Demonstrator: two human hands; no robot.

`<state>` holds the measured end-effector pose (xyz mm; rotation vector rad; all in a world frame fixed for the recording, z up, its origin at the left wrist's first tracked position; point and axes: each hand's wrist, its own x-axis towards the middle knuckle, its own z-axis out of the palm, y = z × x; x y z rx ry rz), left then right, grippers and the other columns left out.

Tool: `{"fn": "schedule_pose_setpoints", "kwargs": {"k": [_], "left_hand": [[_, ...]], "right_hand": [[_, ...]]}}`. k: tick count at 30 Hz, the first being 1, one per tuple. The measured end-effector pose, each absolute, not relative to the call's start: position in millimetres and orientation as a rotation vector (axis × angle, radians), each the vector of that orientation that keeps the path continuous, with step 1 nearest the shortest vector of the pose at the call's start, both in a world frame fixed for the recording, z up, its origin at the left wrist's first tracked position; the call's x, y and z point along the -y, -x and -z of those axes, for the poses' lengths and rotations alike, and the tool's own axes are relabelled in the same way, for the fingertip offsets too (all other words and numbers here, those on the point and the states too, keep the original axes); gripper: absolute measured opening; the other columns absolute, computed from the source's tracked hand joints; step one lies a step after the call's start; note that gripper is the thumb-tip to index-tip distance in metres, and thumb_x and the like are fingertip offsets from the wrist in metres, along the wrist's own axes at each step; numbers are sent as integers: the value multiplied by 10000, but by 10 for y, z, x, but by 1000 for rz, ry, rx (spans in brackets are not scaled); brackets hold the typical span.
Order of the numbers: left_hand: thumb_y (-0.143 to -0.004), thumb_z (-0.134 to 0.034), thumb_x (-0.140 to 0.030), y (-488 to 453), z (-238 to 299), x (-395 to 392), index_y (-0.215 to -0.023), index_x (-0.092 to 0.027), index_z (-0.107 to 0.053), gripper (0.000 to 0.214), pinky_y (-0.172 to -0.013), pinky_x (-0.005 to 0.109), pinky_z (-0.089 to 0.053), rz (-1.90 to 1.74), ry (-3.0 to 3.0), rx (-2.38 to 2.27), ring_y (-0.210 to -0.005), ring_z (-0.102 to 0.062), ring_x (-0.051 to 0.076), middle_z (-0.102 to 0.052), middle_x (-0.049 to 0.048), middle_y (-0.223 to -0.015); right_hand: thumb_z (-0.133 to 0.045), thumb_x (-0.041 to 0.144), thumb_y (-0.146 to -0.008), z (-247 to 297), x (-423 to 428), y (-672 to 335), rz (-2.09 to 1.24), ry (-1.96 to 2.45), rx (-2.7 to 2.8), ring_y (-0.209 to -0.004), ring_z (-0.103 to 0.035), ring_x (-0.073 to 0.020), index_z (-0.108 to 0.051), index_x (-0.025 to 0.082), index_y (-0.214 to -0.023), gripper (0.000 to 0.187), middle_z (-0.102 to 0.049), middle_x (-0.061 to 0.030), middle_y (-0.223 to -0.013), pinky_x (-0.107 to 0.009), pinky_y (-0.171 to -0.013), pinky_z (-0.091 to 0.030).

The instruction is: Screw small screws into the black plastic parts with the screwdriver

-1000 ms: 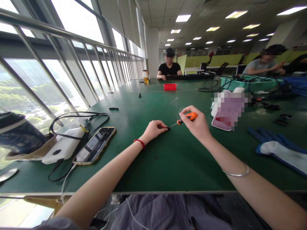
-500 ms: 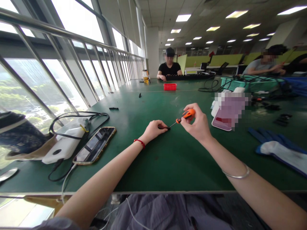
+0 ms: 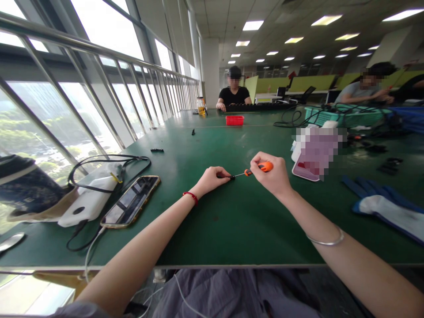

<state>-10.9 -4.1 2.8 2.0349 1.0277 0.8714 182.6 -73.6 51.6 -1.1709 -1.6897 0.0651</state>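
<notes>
My left hand (image 3: 213, 179) is closed on a small black part (image 3: 232, 177) resting at the green table (image 3: 212, 234); the fingers cover most of it, so its kind stays hidden. In my right hand (image 3: 272, 176) is a screwdriver (image 3: 266, 166) with an orange and black handle, gripped in closed fingers. Its thin metal shaft points left and lies nearly level, with the tip at the end of the black part. Whether the tip sits in a screw is too small to make out.
On the left lie a phone (image 3: 130, 202), a white power bank (image 3: 88, 201) and looped black cable. A red bin (image 3: 234, 120) stands farther back, near a person (image 3: 233, 95). At right are a pink phone (image 3: 308, 165), a blue-white glove (image 3: 391, 207) and a green basket (image 3: 344, 117).
My right hand has turned and the screwdriver's handle has dropped, so the shaft lies flatter. Its fingers now wrap the handle differently. My left hand has barely moved.
</notes>
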Motion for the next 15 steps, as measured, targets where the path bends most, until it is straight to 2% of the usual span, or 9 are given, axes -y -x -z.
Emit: {"fn": "schedule_pose_setpoints", "kwargs": {"k": [10, 15], "left_hand": [[-697, -677, -244, 107, -19, 26, -747, -116, -669, 138, -758, 295, -532, -874, -1954, -995, -743, -662, 166, -720, 74, -804], [-691, -691, -260, 128, -15, -1, -757, -116, -674, 159, -770, 306, -535, -856, -1972, -973, -754, -663, 170, -723, 76, -820]], "right_hand": [[-510, 244, -708, -523, 728, -1833, -107, 1114, 1685, -492, -475, -118, -483, 209, -573, 142, -538, 19, -532, -245, -518, -360], [-580, 281, -674, -520, 723, -1840, -136, 1160, 1633, -509, -490, -121, -488, 217, -701, 115, -534, 32, -595, -247, -526, -386]]}}
